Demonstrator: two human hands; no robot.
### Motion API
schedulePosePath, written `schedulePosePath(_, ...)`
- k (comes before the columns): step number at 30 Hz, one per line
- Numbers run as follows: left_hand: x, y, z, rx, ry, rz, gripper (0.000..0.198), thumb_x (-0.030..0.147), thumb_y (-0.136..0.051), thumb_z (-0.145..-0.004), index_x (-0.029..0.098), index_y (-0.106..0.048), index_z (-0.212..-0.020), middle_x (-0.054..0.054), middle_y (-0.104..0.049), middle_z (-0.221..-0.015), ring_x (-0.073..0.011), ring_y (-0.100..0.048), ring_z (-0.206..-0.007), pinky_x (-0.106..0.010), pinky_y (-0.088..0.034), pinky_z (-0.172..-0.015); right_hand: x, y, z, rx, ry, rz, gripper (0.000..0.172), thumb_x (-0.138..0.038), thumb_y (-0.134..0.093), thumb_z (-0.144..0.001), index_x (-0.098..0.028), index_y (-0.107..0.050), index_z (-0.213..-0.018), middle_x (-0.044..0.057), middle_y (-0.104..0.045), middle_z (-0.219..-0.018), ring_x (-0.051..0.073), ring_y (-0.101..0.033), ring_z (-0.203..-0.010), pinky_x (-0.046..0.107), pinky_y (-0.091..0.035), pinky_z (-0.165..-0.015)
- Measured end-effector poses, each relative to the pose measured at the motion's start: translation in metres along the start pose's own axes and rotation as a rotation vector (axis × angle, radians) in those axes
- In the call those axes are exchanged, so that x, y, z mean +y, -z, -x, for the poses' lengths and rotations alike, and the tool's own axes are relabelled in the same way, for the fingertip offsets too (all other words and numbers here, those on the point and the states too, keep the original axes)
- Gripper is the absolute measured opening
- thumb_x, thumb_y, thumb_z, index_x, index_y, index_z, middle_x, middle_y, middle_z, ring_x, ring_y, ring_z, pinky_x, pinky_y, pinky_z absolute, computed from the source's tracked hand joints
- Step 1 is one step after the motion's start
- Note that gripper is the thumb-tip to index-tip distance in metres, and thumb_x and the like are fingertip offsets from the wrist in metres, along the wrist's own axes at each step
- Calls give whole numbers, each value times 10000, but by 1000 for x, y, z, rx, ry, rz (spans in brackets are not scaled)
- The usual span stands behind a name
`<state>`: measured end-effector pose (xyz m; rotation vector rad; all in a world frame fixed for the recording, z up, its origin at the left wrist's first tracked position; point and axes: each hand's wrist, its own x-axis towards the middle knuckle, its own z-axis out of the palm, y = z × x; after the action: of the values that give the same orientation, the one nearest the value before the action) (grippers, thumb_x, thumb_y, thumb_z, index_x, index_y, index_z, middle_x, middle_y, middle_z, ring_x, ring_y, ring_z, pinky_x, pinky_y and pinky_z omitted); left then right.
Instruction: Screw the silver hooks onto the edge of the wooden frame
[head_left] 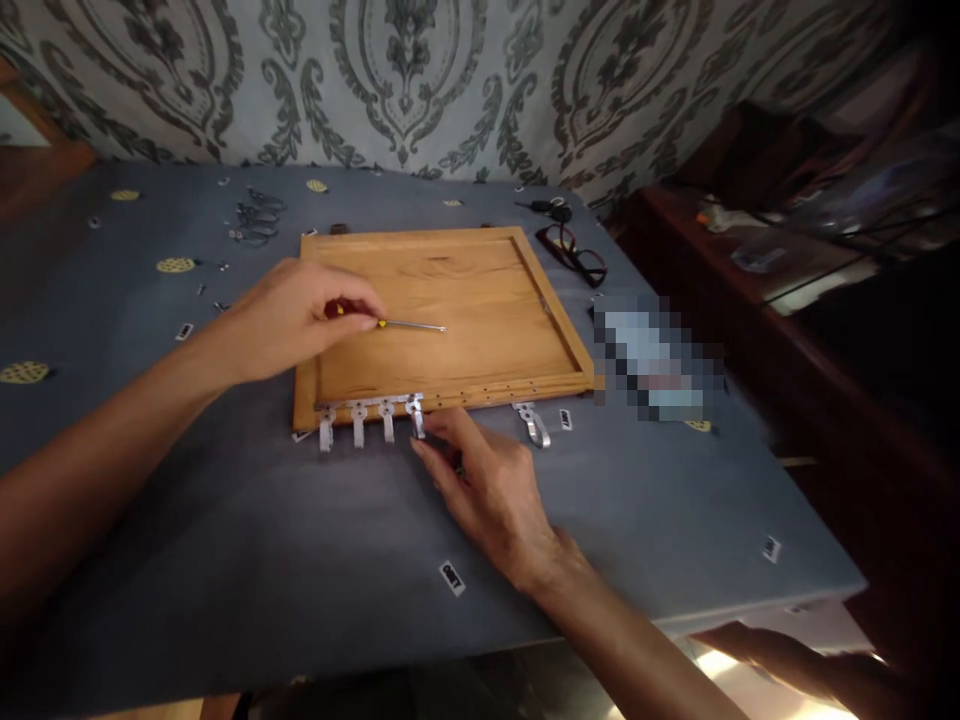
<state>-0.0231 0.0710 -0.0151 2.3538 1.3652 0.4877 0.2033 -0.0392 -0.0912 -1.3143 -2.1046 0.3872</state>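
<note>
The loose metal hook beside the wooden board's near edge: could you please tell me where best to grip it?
Probably pinch the loose hook across its narrow sides from above, near the right hand: it lies flat on the table, with bare surface either side.

A room in a home, given over to some handiwork. Behind the grey-blue cloth-covered table (225, 520) hangs pale wallpaper with dark damask ornaments (405, 60). To the table's right stands a dark brown wooden sideboard (750, 300). On the table lie dark-rimmed spectacles (574, 252), black keys (547, 208), a flat light-brown wooden framed board (465, 280) and a thin yellow-handled screwdriver (412, 325).
</note>
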Motion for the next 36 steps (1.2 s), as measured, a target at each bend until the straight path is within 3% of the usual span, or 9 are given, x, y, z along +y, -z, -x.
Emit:
schedulePosePath(4, -21, -3, -6, 44, 29, -108, 248, 313, -557, -897, 191, -722, -1035, -54, -735, -985, -185, -635, -880, -309, -457, -813, -1, 1, 0, -7, -11, -22, 79, -253, -540, -975, -225, -613, -972, 1, -725, -764, 132, -647, -586, 236, -465, -583)
schedulePosePath(9, -38, -14, -9, -6, -19, -184, 263, 319, -554, -905, 205, -690, -1100, -73, -694, -1102, -241, -593, -1071, -390, -435, -974, -2, 2, -1, -2, -18, -12, 78, -267, -540, -974, -236, -610, -957, -11, -706, -720, 132, -627, -548, 234, -447, -549)
schedulePosePath(15, -46, -17, -7, -49, -47, -210, 271, 340, -514, -949, 224, -658, -1148, -12, -668, -1069, -175, -569, -1005, -339, -421, -919, -3, 1, -1, -3, -21, -30, 66, -258, -546, -974, -232, -605, -955, -8, -713, -735, 135, -651, -576, 224, -453, -540)
schedulePosePath(22, -53, -24, -9, -9, -35, -210, 259, 335, -540, -908, 195, -680, -1075, -66, -672, -1048, -217, -588, -995, -357, -432, -914, -2, 1, -2, 18, 4, -12, 116, -278, -512, -994, -222, -603, -948, -4, -699, -705, 131, -636, -553, 224, -450, -539)
schedulePosePath(28, -48, -13, -10, 52, 30, -180, 178, 319, -617, -835, 190, -681, -942, -51, -665, -968, -200, -577, -900, -327, -413, -811, -3, 1, -2, -1, -24, -14, 121, -295, -514, -996, -228, -607, -959, -9, -698, -698, 128, -625, -535, 223, -446, -529)
schedulePosePath(33, -33, 4, -6, 139, 71, -100, 167, 362, -621, -850, 204, -664, -882, 13, -622, -742, -122, -504, -689, -282, -351, -669, -3, 2, -2, 7, -13, -13, 135, -292, -505, -998, -224, -612, -952, -6, -692, -694, 128, -624, -545, 225, -441, -533)
schedulePosePath(36, -19, 11, -2, 227, 79, -7, 154, 357, -633, -848, 215, -652, -906, 21, -614, -742, -108, -502, -664, -279, -375, -642, -3, 1, -2, 3, -17, -3, 137, -291, -506, -992, -223, -616, -948, -7, -685, -689, 124, -613, -536, 226, -432, -525)
